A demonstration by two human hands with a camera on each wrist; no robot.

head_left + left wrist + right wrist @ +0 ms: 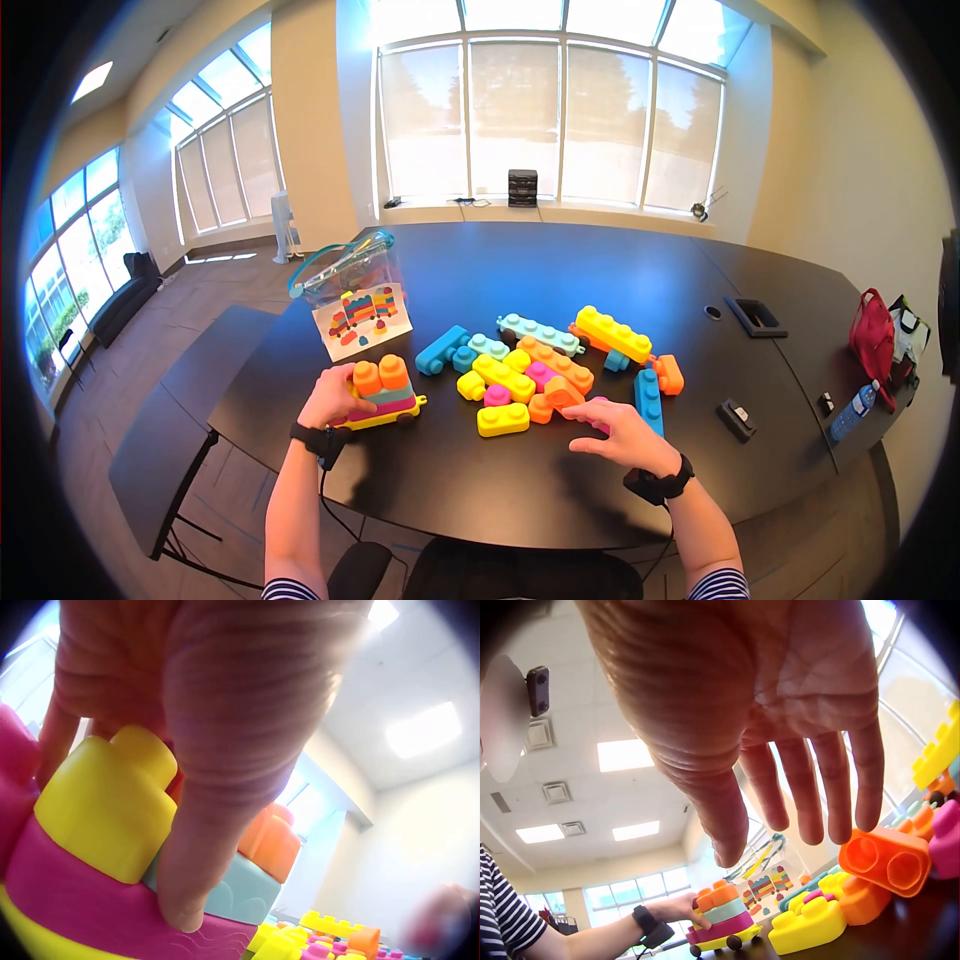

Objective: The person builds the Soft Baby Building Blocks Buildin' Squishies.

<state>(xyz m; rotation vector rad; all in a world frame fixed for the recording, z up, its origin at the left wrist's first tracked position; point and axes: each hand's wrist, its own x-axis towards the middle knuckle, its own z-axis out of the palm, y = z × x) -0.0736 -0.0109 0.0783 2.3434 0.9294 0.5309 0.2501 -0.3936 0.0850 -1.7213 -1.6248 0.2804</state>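
My left hand (328, 396) grips a small toy wagon of stacked building blocks (390, 408) at the left of the pile. The wagon has a yellow wheeled base, a magenta block, a light blue block and orange blocks on top. In the left wrist view a yellow block (105, 810) also sits on the magenta layer, and the thumb presses the stack's side. My right hand (632, 438) hovers at the right front of the pile with fingers spread and holding nothing. Nearest its fingertips, an orange block (885, 862) lies tipped, its hollow underside showing.
Loose blocks, including a yellow one (502, 420) and a blue one (648, 400), spread over the dark table (450, 490). Behind the wagon stands a clear bag (362, 322) with a picture card. A water bottle (855, 410) and red bag (872, 335) are at the right edge.
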